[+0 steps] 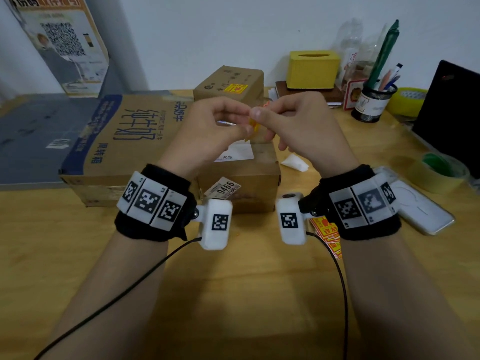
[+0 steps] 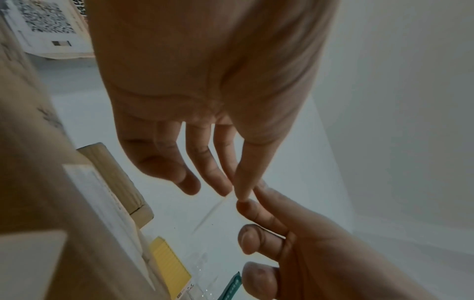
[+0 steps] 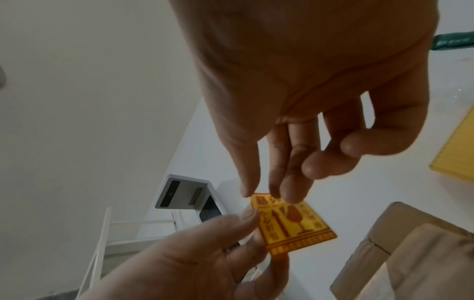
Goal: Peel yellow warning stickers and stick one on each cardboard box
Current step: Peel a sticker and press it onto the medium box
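Observation:
Both hands are raised over the middle cardboard box [image 1: 241, 178], which carries a white label. Between them is a yellow warning sticker [image 3: 290, 223] with red print, also seen in the head view as the sticker [image 1: 253, 127]. My right hand [image 3: 261, 194] pinches its top corner with thumb and forefinger. My left hand [image 3: 252, 220] pinches its left edge. In the head view the left hand [image 1: 245, 124] and right hand [image 1: 257, 114] meet fingertip to fingertip. A large blue-printed box [image 1: 124, 141] lies at left. The small back box [image 1: 231, 84] bears a yellow sticker [image 1: 235, 88]. A sticker stack [image 1: 326, 235] lies under my right wrist.
A white paper scrap [image 1: 294, 162] lies right of the middle box. Further right are a tape roll [image 1: 439, 175], a white flat device [image 1: 420, 206] and a black screen [image 1: 452, 113]. At the back stand a yellow tissue box [image 1: 313, 70] and a pen holder [image 1: 374, 100].

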A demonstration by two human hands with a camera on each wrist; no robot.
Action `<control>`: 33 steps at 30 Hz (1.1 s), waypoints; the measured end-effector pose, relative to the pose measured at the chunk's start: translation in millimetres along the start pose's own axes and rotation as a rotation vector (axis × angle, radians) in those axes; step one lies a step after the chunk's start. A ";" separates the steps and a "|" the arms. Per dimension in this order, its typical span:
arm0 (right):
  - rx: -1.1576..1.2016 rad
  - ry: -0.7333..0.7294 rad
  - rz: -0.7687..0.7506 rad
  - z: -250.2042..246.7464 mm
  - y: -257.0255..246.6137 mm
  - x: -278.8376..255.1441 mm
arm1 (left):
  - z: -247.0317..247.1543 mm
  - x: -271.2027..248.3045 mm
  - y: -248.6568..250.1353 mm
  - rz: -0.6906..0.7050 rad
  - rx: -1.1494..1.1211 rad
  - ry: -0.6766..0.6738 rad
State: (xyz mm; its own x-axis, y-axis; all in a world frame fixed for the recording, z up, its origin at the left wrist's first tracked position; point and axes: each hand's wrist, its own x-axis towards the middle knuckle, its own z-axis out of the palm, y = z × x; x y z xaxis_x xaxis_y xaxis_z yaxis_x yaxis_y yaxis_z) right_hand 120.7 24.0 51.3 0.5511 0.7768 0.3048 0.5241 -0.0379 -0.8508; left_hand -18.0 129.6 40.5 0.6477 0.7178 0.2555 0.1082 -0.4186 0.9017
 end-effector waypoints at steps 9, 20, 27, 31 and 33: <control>-0.003 -0.023 0.053 0.7 4.8 2.3 | -17.8 1.5 -4.9 -0.135 -0.174 0.080; -0.066 -0.084 0.065 -3.2 15.3 6.0 | -22.4 1.8 -8.8 -0.261 -0.135 0.035; -0.018 -0.147 0.238 -7.9 22.3 10.4 | -30.3 -0.2 -14.1 -0.279 -0.047 0.096; 0.052 -0.235 0.288 -3.8 25.0 10.9 | -19.1 -0.9 -17.8 -0.265 0.037 0.041; 0.058 -0.248 0.305 -3.9 27.8 11.8 | -14.9 0.3 -19.6 -0.257 0.061 0.030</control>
State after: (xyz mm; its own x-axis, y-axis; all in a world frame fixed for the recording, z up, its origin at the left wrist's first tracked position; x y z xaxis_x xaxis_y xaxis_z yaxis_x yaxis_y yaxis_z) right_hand 144.3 29.6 32.8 0.4986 0.8638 -0.0717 0.3190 -0.2598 -0.9114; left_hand -31.2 146.3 28.1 0.5706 0.8206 0.0315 0.3126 -0.2525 0.9157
